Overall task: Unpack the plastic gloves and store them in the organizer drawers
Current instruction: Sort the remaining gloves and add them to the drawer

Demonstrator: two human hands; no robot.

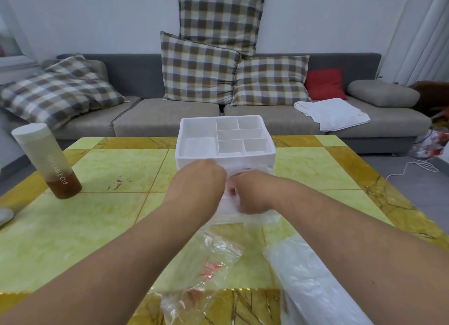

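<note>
In the head view, a white organizer (226, 140) with open compartments on top is seen standing on the yellow-green tiled surface (97, 215), in the middle and toward the far edge. Both hands are placed at its front side, close together. The left hand (204, 176) is shown from the back, and its fingers are hidden, so it cannot be told if it grasps something. The right hand (250, 193) is curled around a pale bundle of gloves (229, 209), which is held low against the front of the organizer; this part is blurred. A crumpled clear bag (206, 259) with red print is laid on the near part of the surface, between the forearms. A long pile of cloudy plastic (311, 283) is laid just right of it, under the right forearm. A bottle (48, 162) with brown liquid at the bottom is placed at the left. A gray sofa (165, 118) with checked cushions (199, 67) is seen behind.
</note>
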